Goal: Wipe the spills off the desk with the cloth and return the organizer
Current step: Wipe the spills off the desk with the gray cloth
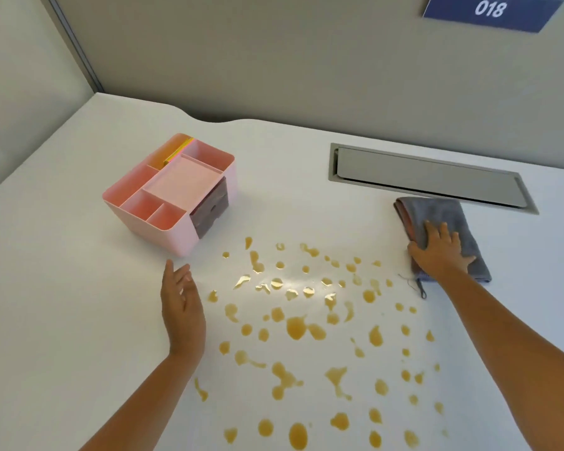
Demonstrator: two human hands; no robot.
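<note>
nothing wiped: amber spills (295, 327) all over desk (62, 288). right hand (440, 252) flat, fingers spread on grey cloth (437, 213); left hand (183, 304) open, empty beside pink organizer (163, 203).

Left hand (183, 307) open, edge-on; right hand (440, 250) spread flat.

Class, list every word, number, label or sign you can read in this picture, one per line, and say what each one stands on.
"018": white digits on the dark blue sign fixed to the partition wall behind the desk, top right.
No other text can be read: the pink organizer, the grey cloth and the cable hatch show no lettering.
</note>
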